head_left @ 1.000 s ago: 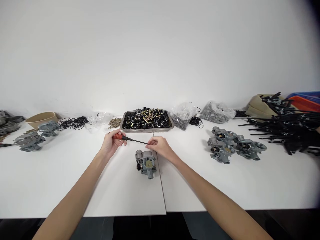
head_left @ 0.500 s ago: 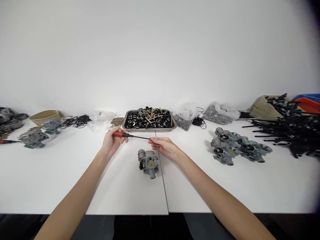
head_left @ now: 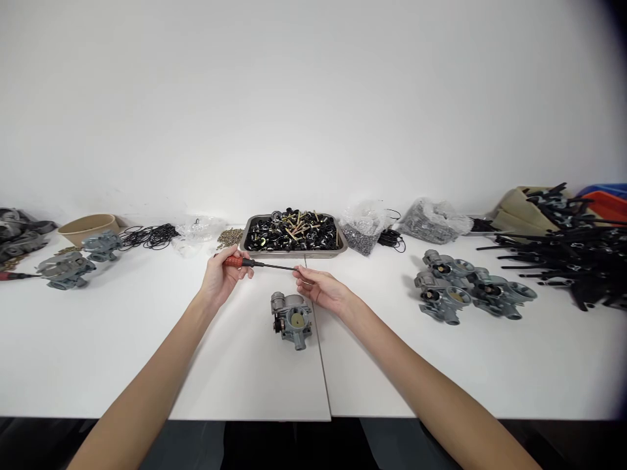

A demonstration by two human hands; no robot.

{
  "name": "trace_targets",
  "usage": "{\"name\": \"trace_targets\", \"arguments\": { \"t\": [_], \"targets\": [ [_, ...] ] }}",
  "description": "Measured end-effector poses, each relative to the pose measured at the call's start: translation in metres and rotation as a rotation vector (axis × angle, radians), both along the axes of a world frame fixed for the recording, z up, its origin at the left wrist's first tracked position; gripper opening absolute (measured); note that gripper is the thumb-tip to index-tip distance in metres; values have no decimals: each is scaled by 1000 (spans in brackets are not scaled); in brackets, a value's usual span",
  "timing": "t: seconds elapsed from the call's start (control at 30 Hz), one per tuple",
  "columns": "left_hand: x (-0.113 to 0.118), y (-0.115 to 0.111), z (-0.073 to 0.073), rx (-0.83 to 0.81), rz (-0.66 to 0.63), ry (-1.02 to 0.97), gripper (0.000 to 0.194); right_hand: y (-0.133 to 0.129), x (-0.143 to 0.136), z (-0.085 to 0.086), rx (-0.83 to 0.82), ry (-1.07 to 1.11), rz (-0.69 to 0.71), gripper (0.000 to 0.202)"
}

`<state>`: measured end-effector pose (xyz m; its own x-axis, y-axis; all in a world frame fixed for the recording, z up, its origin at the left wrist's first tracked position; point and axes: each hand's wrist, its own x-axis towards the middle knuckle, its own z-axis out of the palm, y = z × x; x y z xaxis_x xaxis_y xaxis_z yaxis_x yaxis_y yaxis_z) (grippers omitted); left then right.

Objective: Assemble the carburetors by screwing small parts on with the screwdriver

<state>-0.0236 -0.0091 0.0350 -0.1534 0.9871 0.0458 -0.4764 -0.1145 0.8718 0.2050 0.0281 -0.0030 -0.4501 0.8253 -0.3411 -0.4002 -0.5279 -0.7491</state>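
My left hand [head_left: 220, 277] is closed on the red handle of a screwdriver [head_left: 259, 264], which lies level above the table with its shaft pointing right. The fingertips of my right hand [head_left: 321, 287] pinch the tip of that shaft; any small part between them is too small to make out. Just below the hands a grey metal carburetor [head_left: 292, 320] stands on the white table, its round opening facing me. Behind the hands is a metal tray [head_left: 294, 252] heaped with black parts and brass-coloured pieces.
Three carburetors [head_left: 448, 287] stand at the right, near a pile of black parts [head_left: 568, 254]. Two more [head_left: 66, 269] are at the left by a beige bowl [head_left: 88, 228] and another screwdriver [head_left: 14, 276]. Plastic bags [head_left: 434, 222] and black rings [head_left: 149, 237] line the wall.
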Motion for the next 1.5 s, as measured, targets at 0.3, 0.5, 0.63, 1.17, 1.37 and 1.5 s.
{"name": "trace_targets", "arguments": {
  "t": [0.3, 0.5, 0.63, 1.17, 1.37, 1.5],
  "targets": [
    [17, -9, 2, 179, -2, 163, 29, -1, -10, -9, -43, 57, -137, 7],
    [27, -15, 6, 258, 44, 185, 30, -1, -9, -10, 35, 52, -98, 6],
    [26, -13, 6, 243, 119, 160, 34, 1, -3, -4, 128, 30, -32, 16],
    [-5, -1, 119, 209, 172, 247, 25, -17, 22, 33, 1171, -660, 766, 104],
    [28, -10, 134, 179, -14, 411, 28, -36, 5, 27, 1242, -613, 732, 67],
    [41, -22, 123, 154, -115, 500, 30, -39, 5, 30, 1199, -696, 758, 50]
  ]
}}
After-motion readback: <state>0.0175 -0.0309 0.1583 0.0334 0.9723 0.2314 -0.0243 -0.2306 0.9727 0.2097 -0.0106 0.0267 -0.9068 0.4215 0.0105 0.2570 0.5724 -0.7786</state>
